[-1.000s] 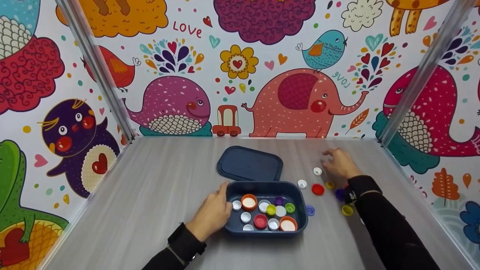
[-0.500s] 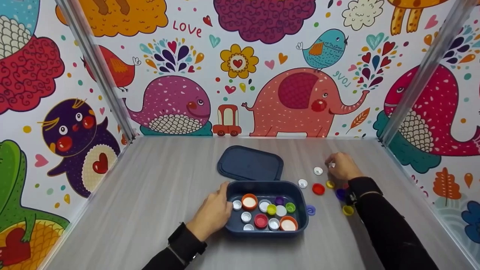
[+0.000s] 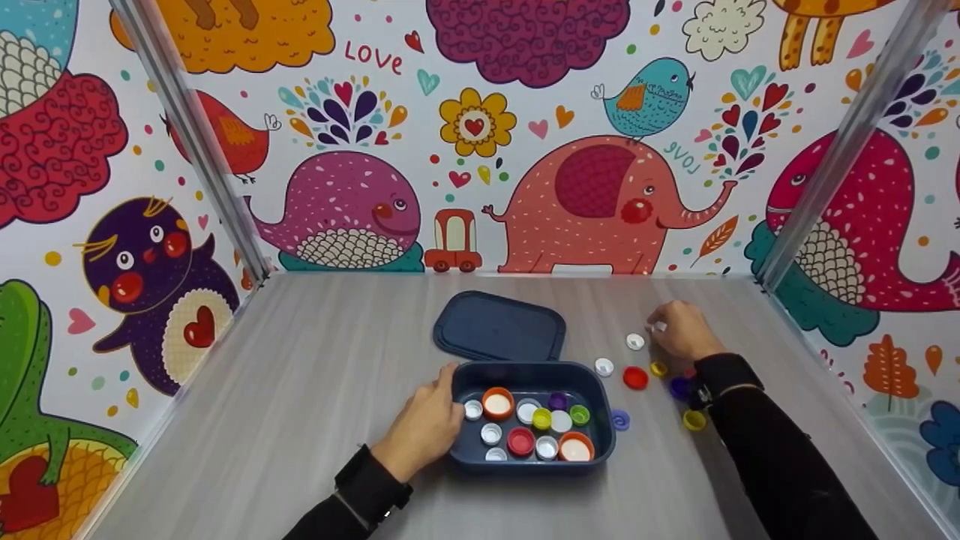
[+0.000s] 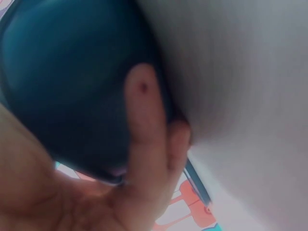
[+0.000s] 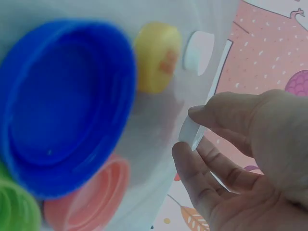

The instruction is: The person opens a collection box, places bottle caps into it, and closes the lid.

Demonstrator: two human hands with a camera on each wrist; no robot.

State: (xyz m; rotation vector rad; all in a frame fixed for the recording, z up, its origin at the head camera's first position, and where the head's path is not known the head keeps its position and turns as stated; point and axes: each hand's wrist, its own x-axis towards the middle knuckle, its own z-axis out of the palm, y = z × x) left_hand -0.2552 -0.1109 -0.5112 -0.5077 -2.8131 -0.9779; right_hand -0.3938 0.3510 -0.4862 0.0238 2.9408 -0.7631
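Observation:
A dark blue plastic box (image 3: 525, 469) holds several bottle caps in white, orange, red, yellow, green and purple. My left hand (image 3: 421, 427) grips the box's left end near the rim; in the left wrist view its fingers (image 4: 147, 110) lie along the outer wall. Right of the box, my right hand (image 3: 684, 331) is held low over the table. It pinches a white bottle cap (image 5: 191, 131) between thumb and fingertip. Near it are another white cap (image 3: 635, 342), a yellow cap (image 3: 658, 368), a red cap (image 3: 635, 378) and a blue cap (image 5: 57, 106), partly hidden in the head view.
The box's dark blue lid (image 3: 499, 326) lies flat just behind it. A white cap (image 3: 604, 367), a lilac cap (image 3: 620, 419) and a yellow cap (image 3: 694, 420) lie right of the box. Patterned walls close off the table (image 3: 315, 337) at the back and sides.
My right hand's fingers, spread above the table a second ago, have closed on a white bottle cap and lifted it slightly. The left hand and the box have stayed put.

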